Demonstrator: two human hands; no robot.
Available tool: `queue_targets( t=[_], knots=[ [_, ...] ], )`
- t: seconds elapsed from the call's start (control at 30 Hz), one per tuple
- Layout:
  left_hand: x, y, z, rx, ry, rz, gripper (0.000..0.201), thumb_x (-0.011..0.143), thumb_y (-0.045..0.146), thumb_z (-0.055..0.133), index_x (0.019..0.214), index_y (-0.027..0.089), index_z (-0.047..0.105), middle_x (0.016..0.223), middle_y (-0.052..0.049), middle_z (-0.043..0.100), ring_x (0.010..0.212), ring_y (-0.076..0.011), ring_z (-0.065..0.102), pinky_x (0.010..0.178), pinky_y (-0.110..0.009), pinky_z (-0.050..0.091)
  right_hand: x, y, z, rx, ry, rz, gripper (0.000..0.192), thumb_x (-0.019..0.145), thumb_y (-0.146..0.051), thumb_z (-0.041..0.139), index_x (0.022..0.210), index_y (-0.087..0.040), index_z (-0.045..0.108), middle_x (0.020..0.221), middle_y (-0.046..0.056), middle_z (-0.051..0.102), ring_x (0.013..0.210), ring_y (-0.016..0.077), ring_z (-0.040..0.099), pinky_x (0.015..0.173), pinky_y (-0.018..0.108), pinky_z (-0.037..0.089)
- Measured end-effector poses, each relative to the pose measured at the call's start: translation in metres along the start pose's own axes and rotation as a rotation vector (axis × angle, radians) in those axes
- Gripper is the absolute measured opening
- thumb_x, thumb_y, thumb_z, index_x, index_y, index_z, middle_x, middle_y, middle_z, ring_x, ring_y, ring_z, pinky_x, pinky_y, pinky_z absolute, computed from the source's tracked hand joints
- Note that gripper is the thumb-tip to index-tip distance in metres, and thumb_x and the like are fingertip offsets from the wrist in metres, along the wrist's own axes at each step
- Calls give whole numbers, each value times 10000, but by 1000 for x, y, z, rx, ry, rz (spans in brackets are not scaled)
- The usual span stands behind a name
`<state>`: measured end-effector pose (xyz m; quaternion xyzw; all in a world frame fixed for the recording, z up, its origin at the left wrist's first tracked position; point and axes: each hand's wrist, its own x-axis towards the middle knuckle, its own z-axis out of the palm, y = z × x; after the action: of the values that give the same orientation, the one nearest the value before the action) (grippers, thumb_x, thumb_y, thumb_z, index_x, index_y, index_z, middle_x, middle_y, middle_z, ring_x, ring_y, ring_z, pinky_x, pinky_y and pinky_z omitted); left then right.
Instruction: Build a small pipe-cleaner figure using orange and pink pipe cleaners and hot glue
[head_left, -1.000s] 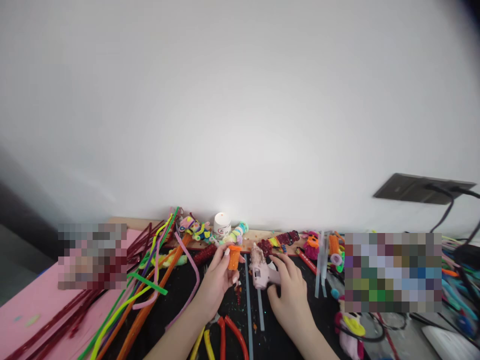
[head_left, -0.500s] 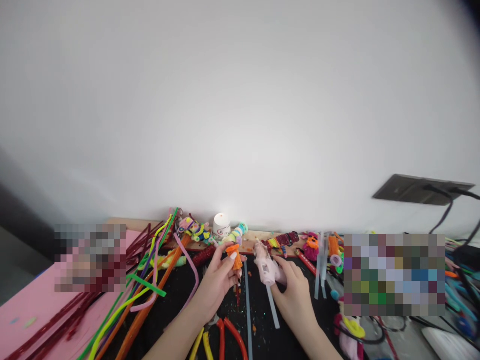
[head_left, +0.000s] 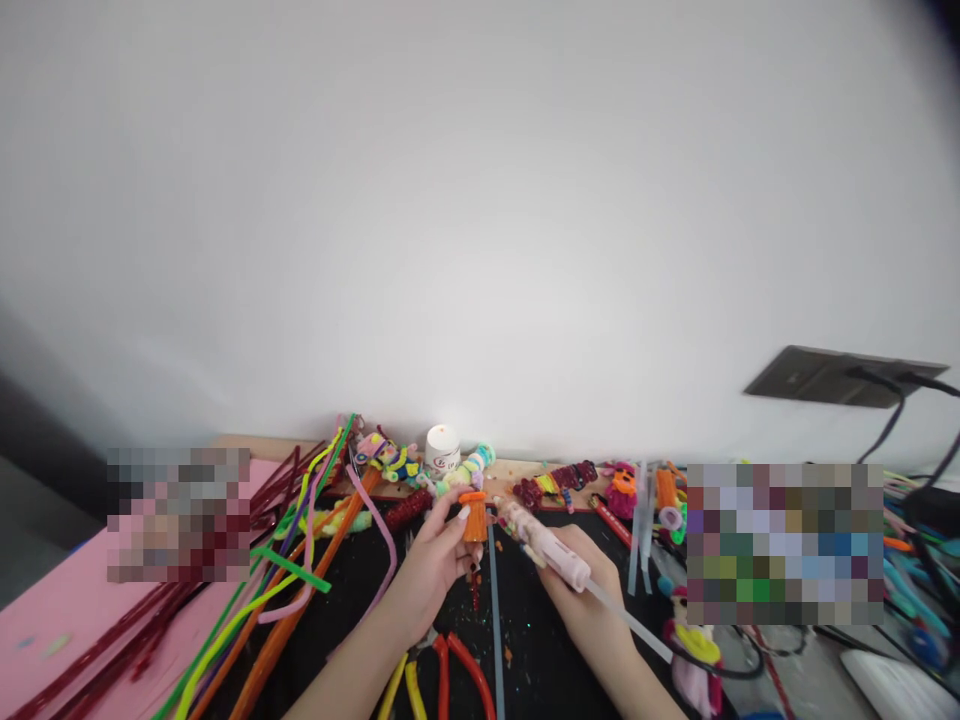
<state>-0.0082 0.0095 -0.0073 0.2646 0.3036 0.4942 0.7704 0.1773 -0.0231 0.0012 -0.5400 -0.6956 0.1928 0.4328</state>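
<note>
My left hand (head_left: 435,555) grips a small orange fuzzy piece (head_left: 474,517) between thumb and fingertips and holds it upright above the black mat (head_left: 352,590) on the counter. My right hand (head_left: 589,590) is closed around a pink glue gun (head_left: 547,545); its nozzle points up and left, close to the orange piece, though I cannot tell whether they touch. A clear glue stick (head_left: 630,622) sticks out of the back of the gun, running down and right past my right wrist.

Between my two hands a second clear glue stick (head_left: 495,600) lies on the mat. Below my left wrist lie pliers with red handles (head_left: 457,675) and yellow handles (head_left: 405,685). To the left of my left hand a heap of long fuzzy wires (head_left: 285,580) in orange, green, yellow, pink and dark red spreads over the mat and onto a pink sheet (head_left: 67,610). Beyond both hands, along the wall, stand a small white jar (head_left: 442,448) and a row of small colourful finished figures (head_left: 570,480). Further right of my right hand, more clear sticks (head_left: 641,530) lie near an orange coil (head_left: 666,490).
</note>
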Motion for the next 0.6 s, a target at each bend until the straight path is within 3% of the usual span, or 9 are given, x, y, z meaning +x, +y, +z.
queue_targets(
  t=[0.3, 0.6],
  knots=[
    [-1, 0, 4, 1, 9, -32, 418, 746, 322, 629, 1119, 244, 455, 882, -7, 550, 641, -84, 507, 617, -227, 362, 1, -9, -2, 71, -58, -19, 103, 761, -172, 519, 801, -165, 614, 685, 36, 638, 593, 157, 584, 558, 228, 477],
    [-1, -1, 1, 29, -44, -24, 381, 772, 344, 598, 1125, 271, 472, 903, -8, 541, 668, -89, 502, 632, -230, 367, 0, -4, 1, 17, -99, 16, 105, 770, -171, 496, 776, -171, 601, 685, 37, 632, 608, 162, 577, 566, 238, 463]
  ],
)
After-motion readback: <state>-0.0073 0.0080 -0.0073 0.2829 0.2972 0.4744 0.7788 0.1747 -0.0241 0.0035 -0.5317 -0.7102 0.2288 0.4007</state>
